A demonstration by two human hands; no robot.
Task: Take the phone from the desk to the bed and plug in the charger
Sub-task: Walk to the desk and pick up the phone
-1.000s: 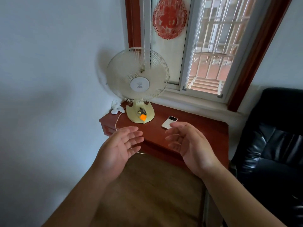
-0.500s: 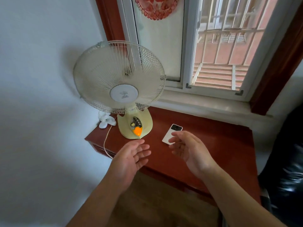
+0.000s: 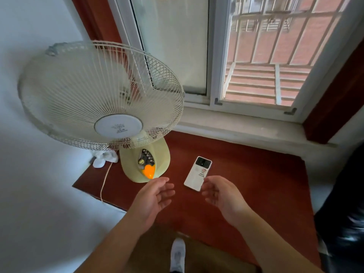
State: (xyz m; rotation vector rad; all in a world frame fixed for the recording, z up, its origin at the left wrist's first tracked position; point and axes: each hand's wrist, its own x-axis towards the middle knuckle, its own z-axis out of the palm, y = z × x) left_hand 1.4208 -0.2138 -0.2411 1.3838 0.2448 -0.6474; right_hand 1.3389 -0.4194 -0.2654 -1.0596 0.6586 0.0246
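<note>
The white flat phone (image 3: 198,173) lies back-up near the front edge of the red-brown wooden desk (image 3: 256,174), beside the cream fan base (image 3: 144,164). Left hand (image 3: 152,201) and right hand (image 3: 221,196), both open and empty, flank it, seemingly poised to lift it

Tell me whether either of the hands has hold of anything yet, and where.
Nothing is held. Both the left hand and right hand are open above the desk; the phone lies flat, ungrasped.
</note>
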